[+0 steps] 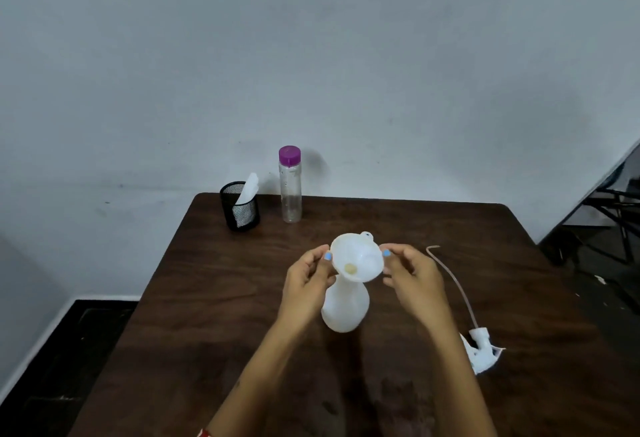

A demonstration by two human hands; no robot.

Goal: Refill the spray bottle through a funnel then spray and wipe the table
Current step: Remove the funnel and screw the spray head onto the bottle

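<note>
A white spray bottle body stands upright in the middle of the dark wooden table, with a white funnel seated in its neck. My left hand pinches the funnel's left rim. My right hand pinches its right rim. The bottle's white trigger head lies on the table at the right, its thin dip tube stretching away toward the back. A clear water bottle with a purple cap stands at the table's far edge.
A black mesh cup holding a white cloth or tissue stands at the back left, next to the water bottle. A grey wall rises behind the table. Dark chair legs show at the far right.
</note>
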